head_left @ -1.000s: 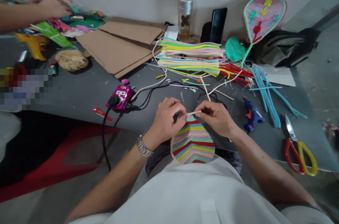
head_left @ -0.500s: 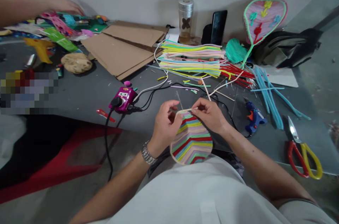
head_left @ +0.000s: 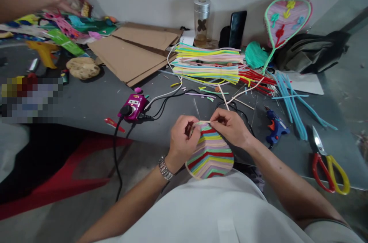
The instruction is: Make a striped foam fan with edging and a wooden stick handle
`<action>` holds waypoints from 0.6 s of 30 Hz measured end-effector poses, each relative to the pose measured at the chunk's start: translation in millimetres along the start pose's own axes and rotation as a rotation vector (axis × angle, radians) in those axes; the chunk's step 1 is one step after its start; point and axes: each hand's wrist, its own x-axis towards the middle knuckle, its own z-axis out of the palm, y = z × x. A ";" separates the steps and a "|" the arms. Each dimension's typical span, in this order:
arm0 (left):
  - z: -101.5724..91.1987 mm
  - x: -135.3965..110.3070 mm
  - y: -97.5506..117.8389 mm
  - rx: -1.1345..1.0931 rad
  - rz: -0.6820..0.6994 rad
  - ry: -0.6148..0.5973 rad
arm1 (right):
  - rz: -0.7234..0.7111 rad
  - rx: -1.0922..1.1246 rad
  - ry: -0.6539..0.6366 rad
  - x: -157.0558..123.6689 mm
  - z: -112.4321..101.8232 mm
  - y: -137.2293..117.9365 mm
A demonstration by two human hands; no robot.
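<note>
My hands hold a fan-shaped panel of striped chenille stems in pink, green, yellow and red chevrons, low over the table edge. It has a cream stem along its rim. My left hand, with a metal wristwatch, pinches the panel's top end. My right hand grips the cream stem at the same end. My fingers hide the exact join. Further away, another person's hand holds a small item above a pile of craft papers.
On the grey table lie bundled chenille stems, loose blue stems, a glue gun, red-and-yellow scissors, a purple socket with cables, cardboard sheets and a finished racket-shaped panel.
My left hand has closed in over the panel's top end, and the panel has shifted slightly right. The other person's hand has risen and now holds a small item.
</note>
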 end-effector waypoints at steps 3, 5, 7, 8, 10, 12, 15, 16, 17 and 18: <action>3.9 -2.3 1.2 -0.044 -0.049 0.064 | 0.000 -0.010 0.012 -1.0 -1.8 -2.3; 5.8 -6.3 2.1 -0.091 -0.097 0.075 | 0.006 -0.009 0.009 -2.4 -3.0 -3.9; 6.3 -11.5 3.8 -0.139 -0.144 0.061 | 0.016 -0.004 0.002 -4.4 -3.9 -5.0; 5.9 -14.1 4.9 -0.166 -0.166 0.059 | 0.021 -0.001 -0.001 -5.5 -4.3 -5.2; 4.3 -18.6 7.7 -0.225 -0.197 0.077 | 0.031 -0.001 -0.004 -7.5 -5.1 -5.3; 2.4 -21.2 10.8 -0.285 -0.235 0.102 | 0.035 -0.007 -0.002 -9.4 -6.4 -5.2; 0.6 -21.3 15.9 -0.373 -0.313 0.096 | 0.018 -0.051 0.013 -12.1 -9.4 -5.8; 0.3 -20.6 17.8 -0.406 -0.343 0.084 | 0.004 -0.076 0.022 -13.1 -10.5 -6.2; 0.1 -19.7 19.7 -0.439 -0.371 0.067 | -0.012 -0.102 0.032 -14.3 -11.5 -6.4; -0.1 -18.7 21.5 -0.466 -0.396 0.046 | -0.026 -0.126 0.041 -15.6 -12.4 -6.6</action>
